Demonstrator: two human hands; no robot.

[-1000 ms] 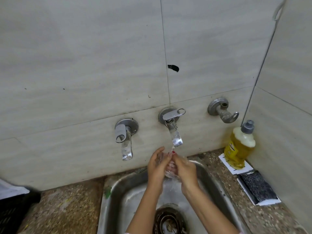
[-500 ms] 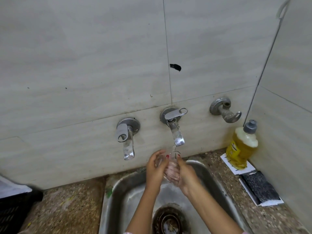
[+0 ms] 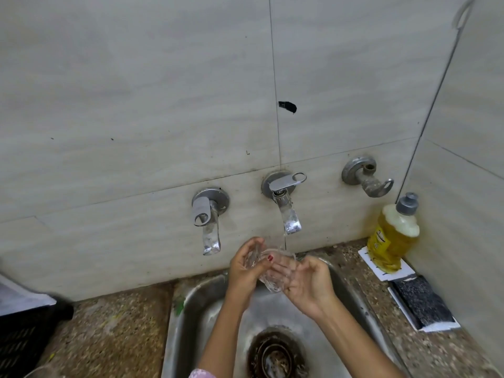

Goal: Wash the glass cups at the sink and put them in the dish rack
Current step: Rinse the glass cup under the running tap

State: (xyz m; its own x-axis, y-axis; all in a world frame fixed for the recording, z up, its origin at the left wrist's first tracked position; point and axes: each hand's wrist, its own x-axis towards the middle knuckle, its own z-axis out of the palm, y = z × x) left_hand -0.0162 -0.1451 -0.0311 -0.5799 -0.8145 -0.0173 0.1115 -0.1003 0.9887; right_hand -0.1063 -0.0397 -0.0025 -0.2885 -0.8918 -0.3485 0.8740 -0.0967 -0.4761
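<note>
Since the earlier frame the hands have been drawn apart at lower centre, where the glass cup (image 3: 270,272) is held tilted under the running tap (image 3: 288,215) above the sink (image 3: 191,298), fingers of the left hand (image 3: 242,270) curled round it and those of the right hand (image 3: 309,286) curled beneath.
</note>
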